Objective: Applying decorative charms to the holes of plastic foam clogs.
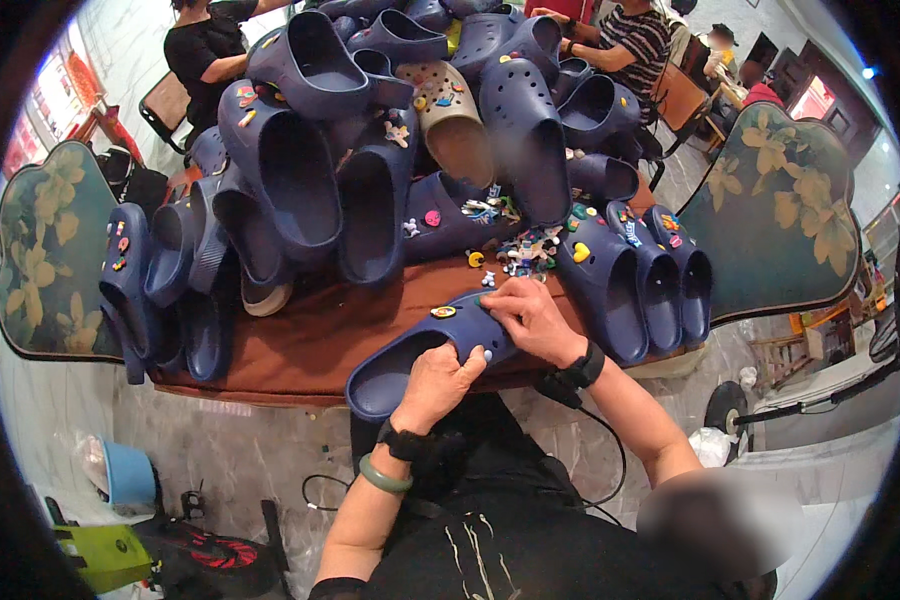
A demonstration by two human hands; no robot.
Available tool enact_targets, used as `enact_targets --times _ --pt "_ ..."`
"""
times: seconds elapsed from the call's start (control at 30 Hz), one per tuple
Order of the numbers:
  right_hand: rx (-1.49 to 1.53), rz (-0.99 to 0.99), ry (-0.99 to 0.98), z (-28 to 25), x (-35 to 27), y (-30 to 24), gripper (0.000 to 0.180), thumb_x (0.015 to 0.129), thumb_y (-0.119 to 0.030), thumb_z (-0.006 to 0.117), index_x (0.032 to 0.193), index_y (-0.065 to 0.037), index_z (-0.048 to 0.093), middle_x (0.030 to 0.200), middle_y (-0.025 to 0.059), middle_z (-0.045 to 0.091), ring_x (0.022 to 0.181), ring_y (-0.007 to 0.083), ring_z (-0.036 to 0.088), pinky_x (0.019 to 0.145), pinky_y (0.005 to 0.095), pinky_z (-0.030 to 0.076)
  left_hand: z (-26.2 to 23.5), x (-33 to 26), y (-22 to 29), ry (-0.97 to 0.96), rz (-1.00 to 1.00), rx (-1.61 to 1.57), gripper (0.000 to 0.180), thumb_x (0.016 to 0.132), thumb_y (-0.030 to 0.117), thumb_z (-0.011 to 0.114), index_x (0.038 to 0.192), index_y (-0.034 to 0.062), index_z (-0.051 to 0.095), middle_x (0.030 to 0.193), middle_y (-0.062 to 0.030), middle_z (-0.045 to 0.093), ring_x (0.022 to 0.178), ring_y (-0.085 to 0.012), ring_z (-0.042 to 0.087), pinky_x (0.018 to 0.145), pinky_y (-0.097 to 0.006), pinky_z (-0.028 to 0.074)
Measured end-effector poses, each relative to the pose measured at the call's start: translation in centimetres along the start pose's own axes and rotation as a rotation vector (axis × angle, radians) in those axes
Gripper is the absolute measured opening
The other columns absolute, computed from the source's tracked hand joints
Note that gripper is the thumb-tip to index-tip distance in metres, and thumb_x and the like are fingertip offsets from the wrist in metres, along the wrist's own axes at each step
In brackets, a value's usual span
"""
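Observation:
A navy foam clog [375,385] lies at the table's near edge, toe pointing away to the right. My left hand [438,385] is closed around its side, fingers reaching into the opening. My right hand [530,315] pinches at the clog's toe; a small green bit, which looks like a shoe charm [479,300], shows at its fingertips. An oval orange-and-white charm [443,312] sits on the clog's upper. By my left thumb there is a small pale charm [488,355]. Just beyond my right hand lies a pile of loose charms [530,252].
Navy clogs [305,190] are heaped high across the brown-covered table [300,345], with one beige clog [455,125] among them. Charm-decorated clogs [610,285] stand in a row at right. Two people sit across the table. A blue bucket [130,472] stands on the floor at left.

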State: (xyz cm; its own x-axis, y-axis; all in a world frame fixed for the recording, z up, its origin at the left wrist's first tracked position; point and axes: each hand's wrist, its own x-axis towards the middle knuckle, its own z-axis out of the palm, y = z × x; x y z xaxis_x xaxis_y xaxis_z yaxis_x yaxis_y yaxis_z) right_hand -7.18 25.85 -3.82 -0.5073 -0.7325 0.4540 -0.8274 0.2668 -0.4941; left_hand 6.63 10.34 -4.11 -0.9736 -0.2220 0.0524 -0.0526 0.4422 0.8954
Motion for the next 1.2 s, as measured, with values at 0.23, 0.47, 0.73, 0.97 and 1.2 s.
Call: enact_targets --times 0.23,0.47,0.73,0.97,1.2 --pt "0.128 0.073 0.012 -0.6 0.6 0.3 0.017 0.078 -0.005 0.071 0.095 -0.005 0.072 0.1 0.0084 0.063 0.095 0.0269 0.06 0.085 0.0382 0.046 -0.1 0.1 -0.6 -0.017 -0.01 -0.03 0.049 0.089 0.039 0.059 0.081 -0.0083 0.063 0.071 -0.0291 0.062 0.071 -0.044 0.064 0.066 -0.048 0.05" --pt "-0.266 -0.138 -0.116 -0.9 0.5 -2.2 0.014 0.083 -0.018 0.066 0.082 -0.004 0.07 0.107 0.0058 0.058 0.111 0.0239 0.052 0.097 0.0453 0.032 -0.2 0.0 -0.2 -0.031 -0.003 -0.007 0.046 0.09 0.038 0.059 0.08 -0.0066 0.064 0.071 -0.0284 0.062 0.072 -0.0441 0.064 0.066 -0.048 0.051" --pt "0.053 0.12 0.192 -1.2 1.4 5.6 0.011 0.085 -0.014 0.067 0.085 -0.003 0.07 0.09 0.0121 0.064 0.089 0.0328 0.062 0.079 0.0428 0.049 -0.9 0.1 -0.1 -0.074 -0.103 -0.295 0.048 0.094 0.041 0.062 0.079 -0.0039 0.065 0.061 -0.0086 0.055 0.059 -0.0146 0.051 0.058 -0.032 0.044" --pt "-0.091 0.264 0.097 -1.2 0.9 9.7 0.009 0.083 -0.007 0.065 0.091 -0.005 0.07 0.089 0.0151 0.064 0.091 0.0358 0.063 0.08 0.0439 0.05 -1.1 0.1 0.9 0.01 -0.099 -0.164 0.047 0.093 0.038 0.064 0.077 -0.0058 0.064 0.06 -0.0065 0.054 0.06 -0.0106 0.047 0.056 -0.032 0.043" --pt "-0.239 0.233 -0.055 -0.4 1.0 7.5 0.023 0.083 -0.009 0.067 0.106 -0.012 0.068 0.103 0.0108 0.058 0.099 0.033 0.061 0.08 0.0424 0.052 -0.3 0.0 -0.9 0.01 -0.091 -0.227 0.045 0.093 0.037 0.064 0.081 -0.0062 0.066 0.063 -0.0096 0.059 0.06 -0.0128 0.052 0.059 -0.032 0.046"
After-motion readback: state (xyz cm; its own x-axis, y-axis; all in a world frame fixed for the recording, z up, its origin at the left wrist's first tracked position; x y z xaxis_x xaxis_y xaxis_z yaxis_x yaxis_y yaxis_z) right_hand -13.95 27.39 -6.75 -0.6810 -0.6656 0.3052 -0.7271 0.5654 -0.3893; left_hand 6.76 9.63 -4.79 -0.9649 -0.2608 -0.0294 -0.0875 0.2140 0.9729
